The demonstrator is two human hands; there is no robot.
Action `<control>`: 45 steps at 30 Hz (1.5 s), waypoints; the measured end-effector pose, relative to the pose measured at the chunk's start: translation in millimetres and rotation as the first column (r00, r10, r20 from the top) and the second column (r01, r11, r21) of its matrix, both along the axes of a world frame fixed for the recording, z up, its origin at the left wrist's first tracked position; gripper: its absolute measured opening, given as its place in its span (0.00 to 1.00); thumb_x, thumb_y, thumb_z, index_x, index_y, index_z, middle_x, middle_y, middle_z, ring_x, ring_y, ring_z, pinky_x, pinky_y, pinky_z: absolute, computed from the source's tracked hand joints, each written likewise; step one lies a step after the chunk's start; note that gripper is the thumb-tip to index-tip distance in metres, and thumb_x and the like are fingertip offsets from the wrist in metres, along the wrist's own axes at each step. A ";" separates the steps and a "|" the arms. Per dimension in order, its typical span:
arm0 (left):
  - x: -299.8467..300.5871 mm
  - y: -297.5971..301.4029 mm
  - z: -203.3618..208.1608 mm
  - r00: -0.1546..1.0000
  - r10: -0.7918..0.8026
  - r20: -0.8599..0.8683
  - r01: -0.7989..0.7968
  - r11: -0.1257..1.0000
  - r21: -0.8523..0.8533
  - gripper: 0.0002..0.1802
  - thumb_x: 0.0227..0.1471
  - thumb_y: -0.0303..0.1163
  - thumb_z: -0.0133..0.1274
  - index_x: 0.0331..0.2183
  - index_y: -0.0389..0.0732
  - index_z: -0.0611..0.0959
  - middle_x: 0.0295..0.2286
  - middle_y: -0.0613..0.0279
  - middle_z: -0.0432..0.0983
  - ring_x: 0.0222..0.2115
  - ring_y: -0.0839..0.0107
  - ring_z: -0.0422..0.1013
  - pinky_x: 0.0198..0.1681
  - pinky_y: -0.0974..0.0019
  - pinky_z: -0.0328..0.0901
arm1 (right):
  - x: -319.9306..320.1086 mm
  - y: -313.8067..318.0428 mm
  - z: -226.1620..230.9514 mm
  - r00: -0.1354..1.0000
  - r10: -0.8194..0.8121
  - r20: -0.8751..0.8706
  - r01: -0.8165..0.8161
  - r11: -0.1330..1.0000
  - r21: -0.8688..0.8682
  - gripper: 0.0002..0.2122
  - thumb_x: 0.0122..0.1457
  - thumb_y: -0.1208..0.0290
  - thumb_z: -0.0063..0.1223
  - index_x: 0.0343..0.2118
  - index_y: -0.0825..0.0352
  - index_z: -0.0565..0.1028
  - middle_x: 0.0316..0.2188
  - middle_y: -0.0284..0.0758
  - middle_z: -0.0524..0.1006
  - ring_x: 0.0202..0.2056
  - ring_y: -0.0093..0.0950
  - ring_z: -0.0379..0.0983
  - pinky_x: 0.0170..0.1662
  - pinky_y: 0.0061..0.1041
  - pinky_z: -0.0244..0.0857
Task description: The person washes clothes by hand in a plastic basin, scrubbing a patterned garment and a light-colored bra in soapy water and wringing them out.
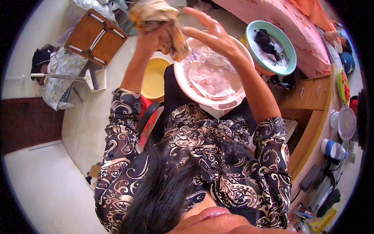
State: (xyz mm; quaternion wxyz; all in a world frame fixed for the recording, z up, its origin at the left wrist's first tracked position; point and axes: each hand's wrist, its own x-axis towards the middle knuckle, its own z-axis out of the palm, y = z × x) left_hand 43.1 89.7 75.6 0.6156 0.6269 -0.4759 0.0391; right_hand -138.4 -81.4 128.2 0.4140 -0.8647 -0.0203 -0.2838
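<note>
My left hand (150, 37) is raised high and grips a wet, bunched yellow-and-white cloth (156, 17) that hangs over the near rim of a white basin (212, 103). The basin holds soapy water and pale fabric. My right hand (212, 33) is open with fingers spread, wet, hovering just right of the cloth above the basin. Both forearms rise from patterned black-and-cream sleeves.
A teal basin (290, 50) with dark clothes in suds stands to the right, a yellow basin (154, 80) to the left. A folded brown table (95, 37) lies at the upper left. A pink bedcover (296, 23), wooden drawers (311, 93), a small fan (346, 123) and a bottle (334, 149) sit right.
</note>
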 end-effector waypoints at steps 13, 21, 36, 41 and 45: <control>72.2 150.3 -70.6 0.585 0.116 -0.803 -0.319 0.943 -0.096 0.20 0.54 0.27 0.60 0.48 0.37 0.75 0.43 0.60 0.76 0.42 0.66 0.75 0.45 0.61 0.72 | -96.6 -6.6 -230.2 0.616 -0.295 -0.730 0.044 0.939 -0.342 0.23 0.58 0.59 0.51 0.54 0.66 0.72 0.48 0.55 0.74 0.51 0.50 0.71 0.54 0.45 0.64; 76.2 192.0 -132.0 0.422 0.115 -0.899 -0.263 0.965 -0.001 0.17 0.59 0.35 0.56 0.47 0.37 0.77 0.43 0.55 0.77 0.43 0.62 0.76 0.48 0.58 0.71 | -97.5 -29.3 -261.2 0.630 -0.205 -0.749 -0.070 0.946 -0.317 0.13 0.58 0.69 0.45 0.36 0.74 0.79 0.33 0.58 0.77 0.36 0.54 0.76 0.40 0.48 0.69; 94.5 190.7 -185.6 0.186 0.384 -0.904 -0.081 0.923 0.375 0.18 0.54 0.33 0.60 0.45 0.36 0.77 0.41 0.55 0.78 0.40 0.61 0.77 0.47 0.55 0.73 | -98.6 -62.5 -240.3 0.570 -0.222 -0.791 0.284 0.957 -0.063 0.19 0.58 0.57 0.50 0.30 0.74 0.76 0.22 0.38 0.77 0.27 0.28 0.72 0.32 0.33 0.66; 103.6 183.6 -209.4 0.152 0.373 -0.916 -0.114 0.927 0.358 0.19 0.56 0.30 0.57 0.47 0.33 0.76 0.43 0.51 0.76 0.44 0.59 0.75 0.49 0.53 0.72 | -106.1 -69.9 -257.3 0.575 -0.212 -0.790 0.325 0.946 -0.017 0.17 0.58 0.60 0.52 0.28 0.74 0.77 0.21 0.36 0.77 0.24 0.26 0.72 0.28 0.32 0.66; 109.7 178.9 -226.4 0.159 0.307 -0.938 -0.129 0.949 0.289 0.19 0.58 0.31 0.54 0.48 0.31 0.74 0.44 0.50 0.76 0.45 0.57 0.74 0.52 0.53 0.70 | -108.0 -62.6 -245.5 0.580 -0.176 -0.796 0.370 0.927 0.064 0.17 0.58 0.61 0.52 0.29 0.75 0.77 0.21 0.37 0.77 0.23 0.27 0.73 0.28 0.33 0.68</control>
